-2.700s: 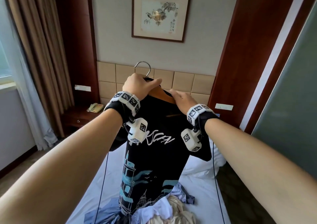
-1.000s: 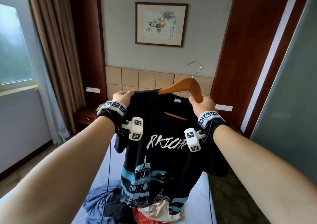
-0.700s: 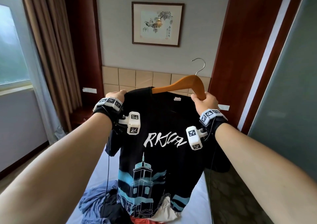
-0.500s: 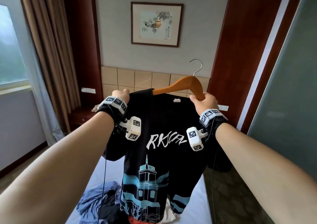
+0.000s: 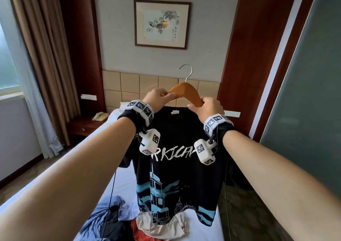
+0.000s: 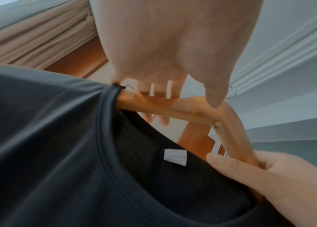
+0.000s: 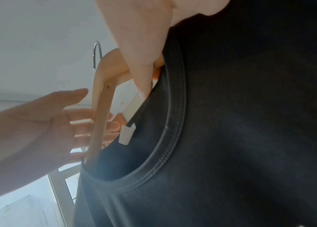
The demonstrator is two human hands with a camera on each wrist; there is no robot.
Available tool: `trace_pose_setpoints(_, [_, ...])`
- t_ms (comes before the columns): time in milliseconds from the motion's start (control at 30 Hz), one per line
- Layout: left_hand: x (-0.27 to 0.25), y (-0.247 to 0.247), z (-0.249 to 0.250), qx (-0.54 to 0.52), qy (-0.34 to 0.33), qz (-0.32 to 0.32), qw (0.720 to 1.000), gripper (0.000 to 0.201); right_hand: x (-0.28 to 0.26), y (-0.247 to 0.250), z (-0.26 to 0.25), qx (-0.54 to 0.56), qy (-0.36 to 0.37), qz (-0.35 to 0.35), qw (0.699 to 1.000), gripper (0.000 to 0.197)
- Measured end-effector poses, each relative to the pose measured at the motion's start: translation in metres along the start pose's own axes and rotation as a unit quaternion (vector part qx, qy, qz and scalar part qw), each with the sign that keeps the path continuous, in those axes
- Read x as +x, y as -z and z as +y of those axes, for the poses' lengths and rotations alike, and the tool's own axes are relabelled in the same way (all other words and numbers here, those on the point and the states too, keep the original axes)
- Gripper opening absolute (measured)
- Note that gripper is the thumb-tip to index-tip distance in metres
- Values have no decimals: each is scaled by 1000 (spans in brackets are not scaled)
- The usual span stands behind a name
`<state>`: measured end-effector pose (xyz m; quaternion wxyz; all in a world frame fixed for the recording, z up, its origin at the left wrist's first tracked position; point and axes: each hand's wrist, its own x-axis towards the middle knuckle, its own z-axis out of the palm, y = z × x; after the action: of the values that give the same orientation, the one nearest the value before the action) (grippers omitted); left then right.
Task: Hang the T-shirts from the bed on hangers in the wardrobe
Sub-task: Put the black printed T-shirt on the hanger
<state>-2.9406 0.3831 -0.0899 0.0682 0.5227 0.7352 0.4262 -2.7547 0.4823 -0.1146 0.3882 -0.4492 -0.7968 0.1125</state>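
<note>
The black T-shirt hangs in the air above the bed, its collar around a wooden hanger. The right hand has its grip grasping the hanger's right arm; the left hand, fingers straight and released, touches the left arm

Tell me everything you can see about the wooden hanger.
The hanger is orange-brown curved wood with a silver metal hook on top, upright. Both its arms go into the collar of the black T-shirt, held above the bed. The left hand reaches around one arm with loose fingers; the right hand grips the other.
</note>
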Motion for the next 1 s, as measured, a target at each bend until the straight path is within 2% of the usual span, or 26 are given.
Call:
trace_pose_setpoints(167, [-1, -15, 10, -21, -36, 38, 998, 58, -7, 4, -11, 19, 51, -84, 995, 31])
trace_pose_setpoints(333, [0, -15, 4, -22, -25, 69, 997, 51, -4, 6, -5, 99, 69, -153, 981, 31])
trace_pose_setpoints(433, [0, -9, -5, -31, -14, 85, 996, 52, 0, 11, 12, 90, 48, -136, 985, 44])
trace_pose_setpoints(567, [-2, 2, -13, -57, -2, 117, 992, 40, 0, 13, 40, 33, -30, -206, 977, 71])
trace_pose_setpoints(600, [-3, 3, -14, -57, 0, 121, 991, 41, -1, 13, 44, 38, -41, -217, 975, 70])
trace_pose_setpoints(700, [-4, 4, -18, -55, 4, 126, 990, 45, 1, 12, 55, 75, -83, -181, 977, 49])
trace_pose_setpoints(767, [-2, 6, -20, -63, -2, 124, 990, 45, 2, 12, 62, 95, -117, -130, 980, 48])
trace_pose_setpoints(867, [0, 12, -20, -79, -13, 134, 988, 46, -1, 13, 70, 137, -155, -74, 976, 57])
trace_pose_setpoints(1000, [3, 22, -22, -91, -15, 153, 984, 55, -4, 8, 80, 150, -249, -104, 951, 86])
